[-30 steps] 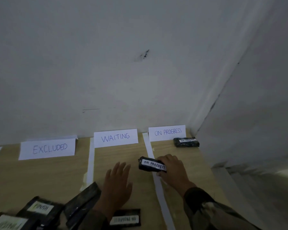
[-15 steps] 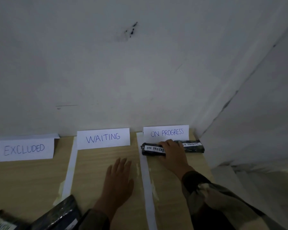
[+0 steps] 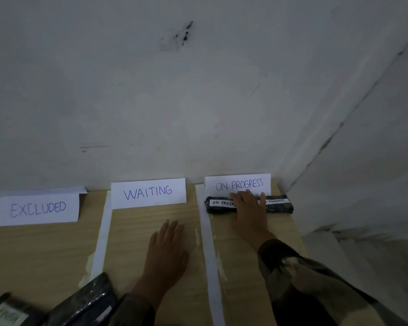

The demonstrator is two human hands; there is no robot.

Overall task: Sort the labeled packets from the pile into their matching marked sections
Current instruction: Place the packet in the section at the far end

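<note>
A pale, scuffed wall meets a wooden table in a dim corner, and white paper strips split the tabletop into lanes. Signs propped against the wall read EXCLUDED, WAITING and ON PROGRESS

The step in hand looks like setting down a packet in its matching lane. The right hand lies on top of a dark packet labelled ON PROGRESS, just below that sign, fingers spread flat across it rather than wrapped around it. It seems to press the packet end to end against a second dark packet to its right; whether the two touch under the hand I cannot tell. The left hand rests palm down on bare wood in the WAITING lane, fingers loosely together, holding nothing

The remaining pile sits at the lower left edge, partly cut off, with one label showing but too blurred to read

Next, I judge, the right hand must lift clear without dragging the packet, then one hand goes back to the pile and a label is read before choosing a lane
</note>
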